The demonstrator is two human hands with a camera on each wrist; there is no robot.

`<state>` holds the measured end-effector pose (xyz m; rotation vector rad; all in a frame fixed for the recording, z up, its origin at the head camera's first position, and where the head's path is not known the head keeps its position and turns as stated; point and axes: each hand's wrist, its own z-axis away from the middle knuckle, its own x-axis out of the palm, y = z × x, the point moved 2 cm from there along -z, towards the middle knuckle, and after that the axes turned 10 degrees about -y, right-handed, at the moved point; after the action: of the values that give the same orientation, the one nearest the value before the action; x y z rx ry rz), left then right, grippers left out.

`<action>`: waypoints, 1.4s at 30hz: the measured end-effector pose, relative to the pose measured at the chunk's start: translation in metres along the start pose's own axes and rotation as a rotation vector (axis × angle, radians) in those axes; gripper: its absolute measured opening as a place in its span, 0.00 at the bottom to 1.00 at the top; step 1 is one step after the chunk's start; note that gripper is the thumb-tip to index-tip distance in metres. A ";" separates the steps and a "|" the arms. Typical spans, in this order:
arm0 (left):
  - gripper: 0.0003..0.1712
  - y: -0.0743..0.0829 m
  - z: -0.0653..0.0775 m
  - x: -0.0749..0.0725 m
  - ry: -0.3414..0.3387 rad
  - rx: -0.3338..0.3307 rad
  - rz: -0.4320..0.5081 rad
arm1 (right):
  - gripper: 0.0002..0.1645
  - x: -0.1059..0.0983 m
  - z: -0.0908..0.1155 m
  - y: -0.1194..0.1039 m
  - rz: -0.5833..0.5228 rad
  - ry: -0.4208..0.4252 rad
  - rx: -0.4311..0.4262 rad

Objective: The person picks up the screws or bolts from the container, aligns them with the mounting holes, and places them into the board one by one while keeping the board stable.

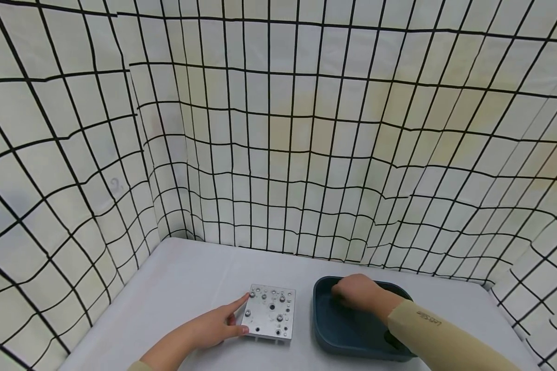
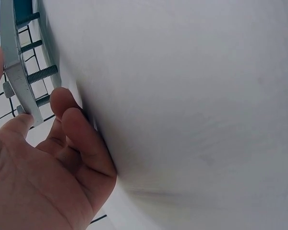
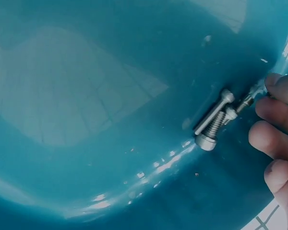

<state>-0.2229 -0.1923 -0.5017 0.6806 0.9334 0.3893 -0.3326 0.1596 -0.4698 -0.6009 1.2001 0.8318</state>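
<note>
A silver metal plate point(image 1: 270, 312) with several screws in its holes lies on the white table. My left hand point(image 1: 213, 325) holds its left side, index finger at the far corner and thumb at the near one. In the left wrist view, threaded screw ends stick out below the plate point(image 2: 12, 52); the other fingers are curled beside them. My right hand point(image 1: 358, 292) reaches inside a dark blue bin point(image 1: 322, 330). Its fingertips point(image 3: 261, 134) are beside several loose screws point(image 3: 213, 120) in the bin's corner; whether they pinch one cannot be made out.
The bin stands right of the plate, with a small gap of white table point(image 1: 204, 278) between them. White walls point(image 1: 301, 129) with a black grid enclose the back and sides. The bin's raised rim surrounds my right wrist.
</note>
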 end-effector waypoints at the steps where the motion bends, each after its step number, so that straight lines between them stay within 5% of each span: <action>1: 0.51 0.000 0.000 0.000 -0.001 0.000 0.001 | 0.05 0.000 0.000 0.001 -0.014 0.007 0.003; 24: 0.51 0.004 0.002 -0.001 0.005 -0.029 0.002 | 0.07 -0.040 0.034 0.008 -0.355 0.166 0.176; 32: 0.51 0.005 0.003 0.000 0.017 -0.031 -0.007 | 0.06 -0.045 0.041 0.005 -0.511 0.178 0.153; 42: 0.51 0.005 0.002 0.000 0.012 -0.036 -0.017 | 0.06 -0.048 0.025 -0.027 -0.755 0.129 0.088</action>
<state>-0.2213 -0.1896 -0.4969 0.6380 0.9412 0.3949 -0.3031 0.1527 -0.4169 -0.9602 1.0007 0.1019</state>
